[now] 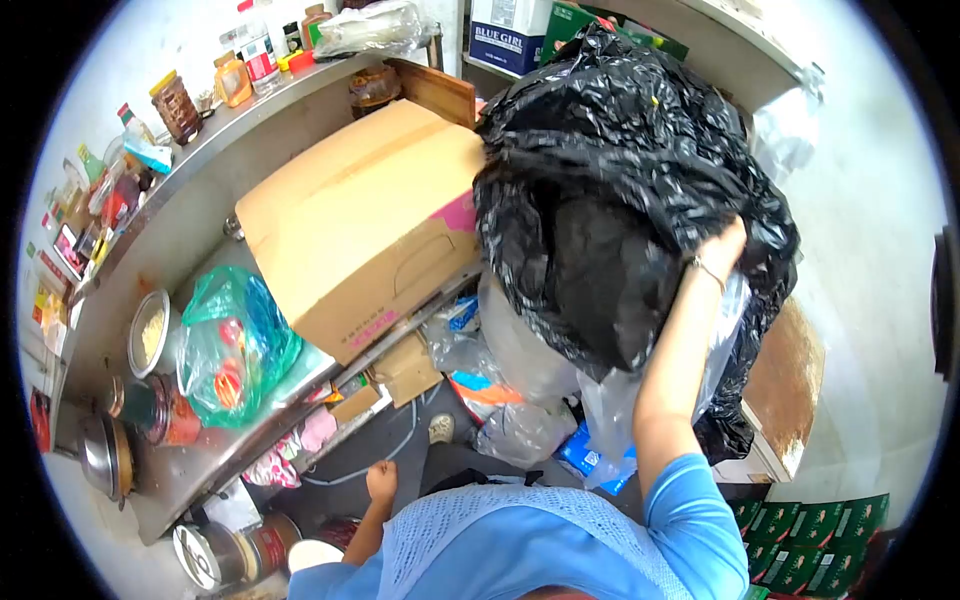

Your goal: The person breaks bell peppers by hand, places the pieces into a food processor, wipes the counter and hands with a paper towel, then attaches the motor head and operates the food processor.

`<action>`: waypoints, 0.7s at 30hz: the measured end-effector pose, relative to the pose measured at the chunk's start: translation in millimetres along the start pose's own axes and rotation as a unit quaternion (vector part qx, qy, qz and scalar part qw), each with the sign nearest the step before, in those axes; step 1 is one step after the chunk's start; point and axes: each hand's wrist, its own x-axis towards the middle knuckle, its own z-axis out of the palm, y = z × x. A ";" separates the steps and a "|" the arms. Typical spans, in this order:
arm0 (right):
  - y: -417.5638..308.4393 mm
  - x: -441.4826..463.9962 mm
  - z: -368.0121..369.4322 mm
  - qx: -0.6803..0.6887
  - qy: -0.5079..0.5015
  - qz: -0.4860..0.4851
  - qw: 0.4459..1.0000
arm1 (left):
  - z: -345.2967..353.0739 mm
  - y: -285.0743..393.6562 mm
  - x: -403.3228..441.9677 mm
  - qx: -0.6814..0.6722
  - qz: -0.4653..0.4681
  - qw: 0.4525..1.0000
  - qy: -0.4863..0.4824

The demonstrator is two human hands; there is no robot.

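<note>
A large black plastic bag (620,260) bulges at the upper right, its opening facing me. My right hand (722,250) grips the rim of this bag on its right side, with a bracelet on the wrist. Clear plastic bags (525,430) show below it. Low in front of my body, my left hand (382,482) is closed in a fist, with nothing visible in it, apart from the bag. Left of the black bag, a big cardboard box (365,210) sits on the metal counter (215,470).
A green plastic bag (235,345) and a white bowl (150,335) are on the counter. Jars (176,106) and bottles line the shelf above. Green boxes (815,540) are stacked at lower right. Metal tins (210,555) stand at lower left, near a grey hose (365,473).
</note>
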 end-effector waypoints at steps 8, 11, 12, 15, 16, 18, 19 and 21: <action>185.5 89.4 46.2 0.013 -0.027 0.056 0.998 | -33.6 -70.5 70.4 -0.081 -0.080 0.993 0.030; 251.0 78.3 9.4 0.005 -0.067 0.130 0.989 | -24.9 -115.7 107.1 -0.110 -0.108 0.988 0.003; 267.3 71.9 -3.3 -0.056 0.004 0.124 0.991 | -37.9 -108.1 114.4 -0.018 -0.168 0.985 -0.044; 303.2 86.4 -72.4 -0.330 -0.099 0.054 0.937 | -46.4 -105.9 144.9 0.043 -0.122 0.989 -0.065; 325.3 114.4 -104.6 -0.351 -0.179 0.014 0.919 | -51.6 -103.5 149.8 0.020 -0.147 0.986 -0.080; 324.5 112.4 -119.3 -0.275 -0.098 0.084 0.953 | -50.0 -117.6 161.1 0.019 -0.159 0.981 -0.108; 306.4 105.3 -103.9 -0.156 0.062 0.183 0.969 | -51.5 -121.2 168.3 0.031 -0.155 0.980 -0.119; 275.1 80.7 -68.6 -0.116 0.120 0.210 0.963 | -54.9 -114.6 195.1 0.049 -0.132 0.979 -0.144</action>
